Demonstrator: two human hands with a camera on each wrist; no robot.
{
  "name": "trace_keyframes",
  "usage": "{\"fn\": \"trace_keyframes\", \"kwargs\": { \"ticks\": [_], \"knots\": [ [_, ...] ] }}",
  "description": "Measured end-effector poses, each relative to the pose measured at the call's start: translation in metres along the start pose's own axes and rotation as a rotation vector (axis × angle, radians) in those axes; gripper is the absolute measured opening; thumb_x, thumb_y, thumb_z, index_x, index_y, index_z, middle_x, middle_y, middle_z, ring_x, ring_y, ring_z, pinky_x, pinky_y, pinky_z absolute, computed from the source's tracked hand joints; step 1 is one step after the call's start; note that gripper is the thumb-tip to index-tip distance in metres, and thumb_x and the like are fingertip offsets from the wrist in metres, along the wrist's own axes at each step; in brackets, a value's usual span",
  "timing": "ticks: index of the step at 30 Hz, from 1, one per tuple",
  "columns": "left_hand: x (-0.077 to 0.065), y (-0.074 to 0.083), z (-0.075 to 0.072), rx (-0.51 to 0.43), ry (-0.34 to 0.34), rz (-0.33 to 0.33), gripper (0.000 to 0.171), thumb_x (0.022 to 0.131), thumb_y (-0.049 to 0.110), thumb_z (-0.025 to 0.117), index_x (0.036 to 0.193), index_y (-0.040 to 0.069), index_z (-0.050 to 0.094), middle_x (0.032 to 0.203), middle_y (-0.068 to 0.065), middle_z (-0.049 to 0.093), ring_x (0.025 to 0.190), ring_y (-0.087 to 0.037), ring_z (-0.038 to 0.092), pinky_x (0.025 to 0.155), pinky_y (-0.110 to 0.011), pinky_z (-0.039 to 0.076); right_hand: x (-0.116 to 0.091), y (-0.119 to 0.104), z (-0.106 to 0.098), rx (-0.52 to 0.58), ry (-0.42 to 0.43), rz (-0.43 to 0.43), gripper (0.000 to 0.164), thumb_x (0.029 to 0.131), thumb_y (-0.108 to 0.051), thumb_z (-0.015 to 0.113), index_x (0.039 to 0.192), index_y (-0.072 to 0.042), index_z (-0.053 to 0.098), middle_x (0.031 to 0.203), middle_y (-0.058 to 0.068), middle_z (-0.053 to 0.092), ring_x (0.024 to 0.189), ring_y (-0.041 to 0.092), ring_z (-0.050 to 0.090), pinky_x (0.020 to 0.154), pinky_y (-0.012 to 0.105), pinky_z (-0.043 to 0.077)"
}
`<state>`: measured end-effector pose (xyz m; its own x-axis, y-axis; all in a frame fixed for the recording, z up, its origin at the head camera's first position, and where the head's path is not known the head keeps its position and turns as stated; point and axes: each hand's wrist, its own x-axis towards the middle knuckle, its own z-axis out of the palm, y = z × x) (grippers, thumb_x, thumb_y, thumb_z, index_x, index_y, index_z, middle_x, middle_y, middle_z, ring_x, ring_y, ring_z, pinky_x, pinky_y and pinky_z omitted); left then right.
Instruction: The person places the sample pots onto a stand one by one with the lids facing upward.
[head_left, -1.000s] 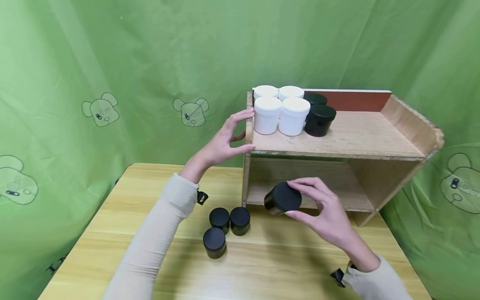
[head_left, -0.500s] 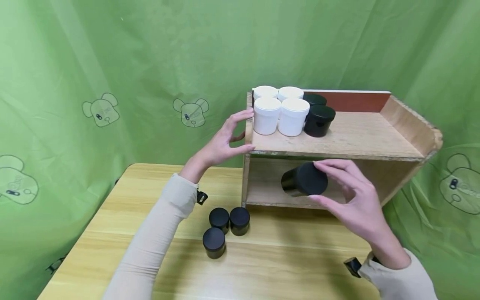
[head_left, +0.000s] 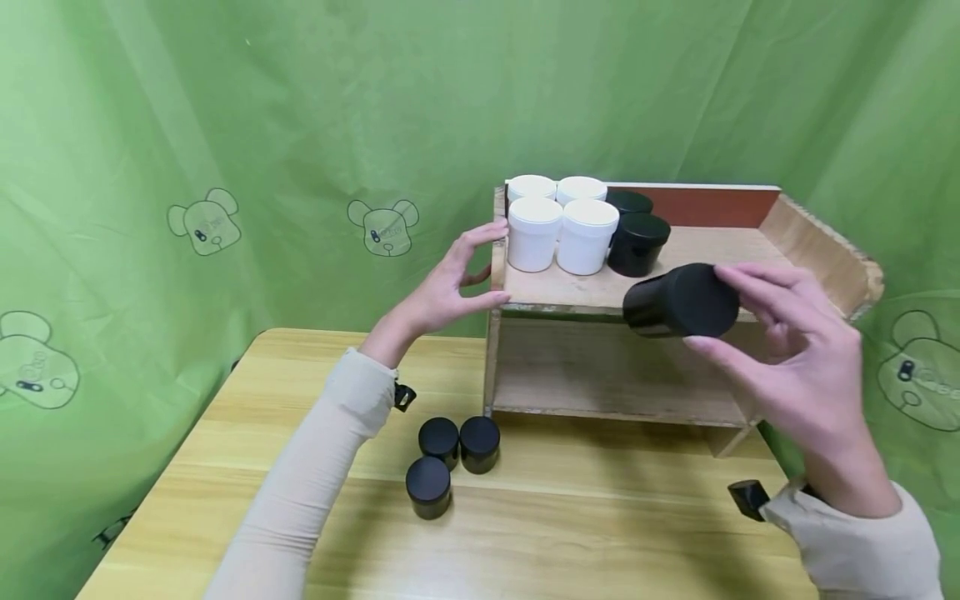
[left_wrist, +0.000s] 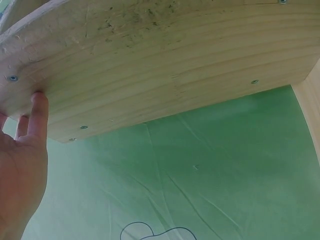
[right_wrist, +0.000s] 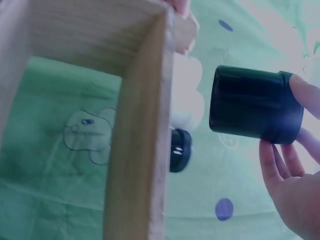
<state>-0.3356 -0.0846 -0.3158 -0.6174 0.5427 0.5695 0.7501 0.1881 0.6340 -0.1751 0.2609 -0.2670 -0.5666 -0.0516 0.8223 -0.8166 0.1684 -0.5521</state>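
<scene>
In the head view my right hand (head_left: 802,358) pinches a black lidded jar (head_left: 667,302) by its lid, between thumb and fingers. That jar is tilted, lid toward me, before the front edge of the upper shelf. The right wrist view shows the held jar (right_wrist: 252,104) apart from the shelf. My left hand (head_left: 442,287) touches the left side panel of the wooden shelf unit (head_left: 495,333), fingers rather straight. In the left wrist view a finger of the left hand (left_wrist: 22,170) meets the panel's outer face. White jars (head_left: 534,237) and two black jars (head_left: 636,246) stand on the upper shelf.
Three black jars (head_left: 429,483) stand grouped on the wooden table (head_left: 525,542), left of the unit's front. Bare board (head_left: 720,250) lies right of the shelved jars, up to the raised right side panel (head_left: 828,246). A green curtain (head_left: 300,125) hangs behind.
My right hand has carried the black jar up and to the right, from before the lower compartment to the upper shelf's front edge. The left hand stays on the side panel.
</scene>
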Motion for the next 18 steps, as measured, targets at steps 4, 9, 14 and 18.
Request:
{"fn": "trace_keyframes", "kwargs": {
  "ticks": [4,9,14,18],
  "knots": [
    [0.001,0.000,0.000,0.004,0.000,0.000,0.083,0.090,0.017,0.080,0.157,0.024,0.030,0.170,0.010,0.021,0.156,-0.013,0.023,0.113,-0.046,0.051,0.012,-0.004,-0.004,0.177,0.066,-0.006,0.062,0.066,0.026,0.082,0.122,0.029,0.056,0.132,0.022,0.057,0.124,0.027,0.055,0.115,0.029,0.048],
    [0.001,0.000,0.000,0.000,-0.005,-0.005,0.083,0.090,0.018,0.079,0.157,0.024,0.030,0.170,0.009,0.020,0.157,-0.014,0.023,0.114,-0.048,0.051,0.028,-0.002,-0.009,0.210,0.153,0.003,0.057,0.067,0.032,0.073,0.121,0.029,0.058,0.129,0.022,0.056,0.127,0.030,0.055,0.113,0.026,0.051],
    [0.000,0.001,0.001,-0.003,-0.007,-0.012,0.084,0.090,0.017,0.079,0.157,0.024,0.030,0.170,0.008,0.020,0.157,-0.014,0.022,0.115,-0.048,0.050,0.044,0.003,-0.013,0.178,0.237,0.055,0.057,0.066,0.032,0.073,0.121,0.022,0.063,0.125,0.018,0.056,0.120,0.027,0.060,0.110,0.023,0.053],
    [0.000,0.000,0.001,-0.002,-0.004,-0.010,0.085,0.090,0.017,0.079,0.157,0.024,0.029,0.170,0.009,0.020,0.157,-0.014,0.023,0.114,-0.047,0.050,0.058,0.008,-0.015,0.095,0.295,0.125,0.057,0.068,0.027,0.078,0.123,0.013,0.068,0.125,0.015,0.056,0.115,0.022,0.060,0.108,0.020,0.053]
  ]
}}
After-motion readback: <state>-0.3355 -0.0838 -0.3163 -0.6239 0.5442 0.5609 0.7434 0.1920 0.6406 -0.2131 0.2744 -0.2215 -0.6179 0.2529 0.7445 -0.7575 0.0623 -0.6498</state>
